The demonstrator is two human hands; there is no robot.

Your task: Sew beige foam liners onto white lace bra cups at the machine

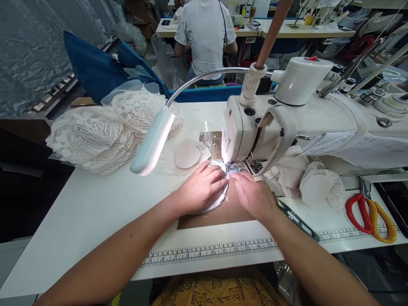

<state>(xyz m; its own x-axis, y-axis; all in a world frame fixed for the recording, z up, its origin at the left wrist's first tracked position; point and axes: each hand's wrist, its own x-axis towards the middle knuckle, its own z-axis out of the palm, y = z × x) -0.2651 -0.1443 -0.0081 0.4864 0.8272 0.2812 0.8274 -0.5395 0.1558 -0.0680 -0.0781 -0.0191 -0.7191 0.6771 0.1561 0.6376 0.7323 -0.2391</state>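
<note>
My left hand (205, 187) lies flat on a rounded white fabric piece (219, 203), fingers stretched toward the needle area of a white sewing machine (242, 127). The piece's far edge runs under the presser foot (228, 168). My right hand (255, 195) is closed, its thumb and forefinger pinching the piece's right edge just in front of the foot; its other fingers are partly hidden. A beige rounded pad (187, 154) on lace rests beyond my left hand. Under the work is a brown plate (204, 221) on the white table.
White lace (98, 136) is heaped at the left. A lamp (153, 142) hangs over the table on a bent neck. To the right are fabric pieces (318, 187), dark thread snips (298, 219) and red-and-yellow-handled scissors (371, 214). A person (207, 38) sits facing away beyond.
</note>
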